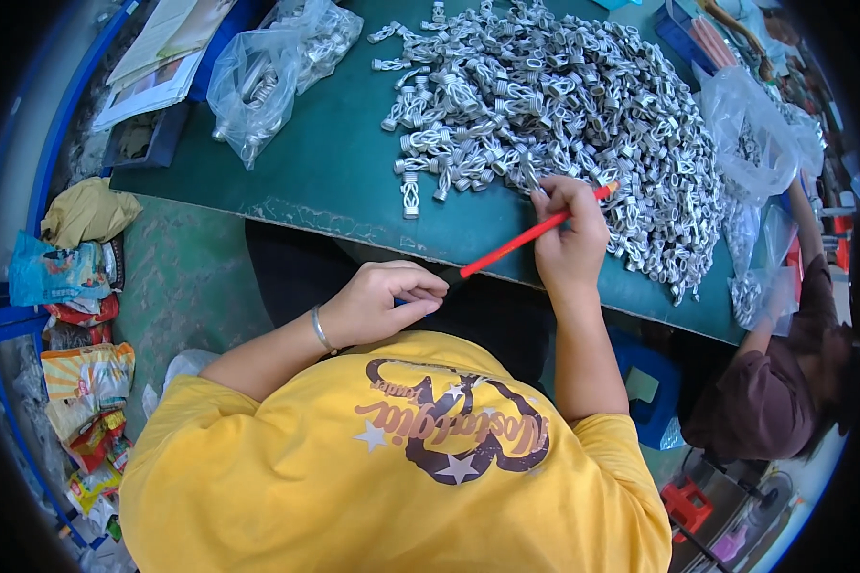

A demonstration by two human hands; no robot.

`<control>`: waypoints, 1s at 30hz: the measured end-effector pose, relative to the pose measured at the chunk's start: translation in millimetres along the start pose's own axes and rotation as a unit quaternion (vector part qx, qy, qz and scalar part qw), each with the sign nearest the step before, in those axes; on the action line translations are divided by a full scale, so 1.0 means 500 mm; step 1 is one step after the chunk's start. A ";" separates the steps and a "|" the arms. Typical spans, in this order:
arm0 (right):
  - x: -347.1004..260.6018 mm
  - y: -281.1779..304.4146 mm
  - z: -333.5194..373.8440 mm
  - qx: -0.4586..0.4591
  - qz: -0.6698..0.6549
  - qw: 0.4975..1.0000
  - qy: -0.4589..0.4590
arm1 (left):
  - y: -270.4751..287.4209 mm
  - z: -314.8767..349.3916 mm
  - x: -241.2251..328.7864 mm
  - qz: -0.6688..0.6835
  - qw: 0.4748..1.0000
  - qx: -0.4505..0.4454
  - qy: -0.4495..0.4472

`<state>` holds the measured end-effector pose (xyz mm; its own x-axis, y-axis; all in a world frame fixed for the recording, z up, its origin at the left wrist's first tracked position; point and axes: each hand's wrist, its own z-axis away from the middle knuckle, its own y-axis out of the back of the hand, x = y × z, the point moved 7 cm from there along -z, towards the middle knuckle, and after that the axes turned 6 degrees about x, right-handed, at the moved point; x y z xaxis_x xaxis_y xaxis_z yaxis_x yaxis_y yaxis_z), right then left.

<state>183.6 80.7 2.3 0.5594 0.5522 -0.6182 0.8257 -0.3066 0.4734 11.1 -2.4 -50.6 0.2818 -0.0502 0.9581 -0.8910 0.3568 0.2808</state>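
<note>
My right hand [575, 234] reaches over the near edge of the green table [325, 196]. A thin red stick [511, 247] with an orange end is gripped between its fingers, slanting down toward my left hand. Its thumb and index fingertips touch the near side of a big pile of small silvery-white looped cord pieces [564, 105]; whether they pinch one is unclear. My left hand [382, 301] hovers by the table edge, fingers curled together and thumb against them, close to the stick's lower end but apart from it. Anything inside its fingers is hidden.
A clear plastic bag of metallic pieces [268, 81] lies at the far left, beside blue bins with papers [167, 53]. More clear bags [750, 124] lie at the right, where another person [764, 401] in dark clothing works. Packaged goods [86, 372] line the left side.
</note>
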 end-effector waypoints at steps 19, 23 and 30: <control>-0.041 -0.008 0.083 -0.027 -0.339 0.931 -0.133 | 0.025 -0.065 0.061 0.225 0.962 0.129 -0.085; -0.059 0.018 0.073 0.024 -0.302 0.951 -0.060 | 0.028 -0.062 0.041 0.290 0.947 0.137 -0.010; -0.098 0.027 0.059 0.004 -0.287 0.957 0.043 | 0.018 -0.059 0.022 0.332 0.934 0.116 0.067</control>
<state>169.7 26.6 20.3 0.0052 0.6924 -0.7215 0.9959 0.0616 0.0663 16.6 27.8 -38.9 -0.3323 0.2335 0.9138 -0.9338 0.0551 -0.3536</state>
